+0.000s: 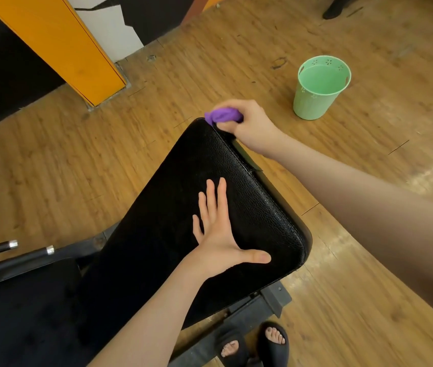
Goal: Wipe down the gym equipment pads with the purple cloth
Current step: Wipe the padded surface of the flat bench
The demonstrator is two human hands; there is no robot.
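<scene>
The wood-plank floor [236, 49] fills most of what I can see, with an orange-and-white wall panel [59, 46] standing at the far left. Across the middle runs the black textured leather bench pad [183, 186], long and slightly tilted on its dark metal frame [271, 300]. A second, duller black pad [19, 321] lies nearer, at the lower left, beside two black bars with silver tips [11, 250].

The person's left hand [220, 234] lies flat on the leather pad, fingers straight and spread, thumb out, bracing it. Their right hand [247, 123] is curled round the bunched purple cloth [222, 115], pressing it against the pad's far corner, on the right edge.

A mint-green perforated metal bucket [321, 86] stands on the floor well apart from the bench. Black slide sandals [252, 343] show below.

I'd judge the wiping is mid-course: the cloth is working the far edge, nothing tells which parts are already clean, and the nearer pad appears yet to be reached.
</scene>
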